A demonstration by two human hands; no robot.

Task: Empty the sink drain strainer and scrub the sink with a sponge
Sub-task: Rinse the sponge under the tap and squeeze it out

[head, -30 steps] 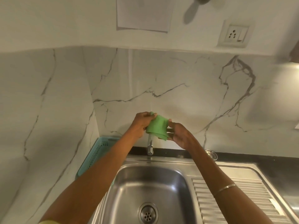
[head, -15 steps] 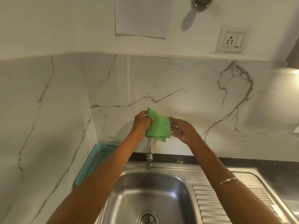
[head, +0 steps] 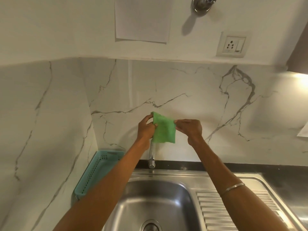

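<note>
While both arms were raised over the sink (head: 188, 178), I had the green scrub pad (head: 164, 128) held flat in front of the marble backsplash (head: 191, 90), above the tap (head: 152, 157). My left hand (head: 145, 128) pinched its left edge between thumb and curled fingers, and my right hand (head: 190, 129) pinched the upper right corner, fingers bent. The pad hung below my grip, covering the top of the tap. Down in the basin, the drain strainer (head: 150, 226) sat in its hole at the frame's bottom edge. A teal basket (head: 98, 170) leaned against the wall left of the sink
</note>
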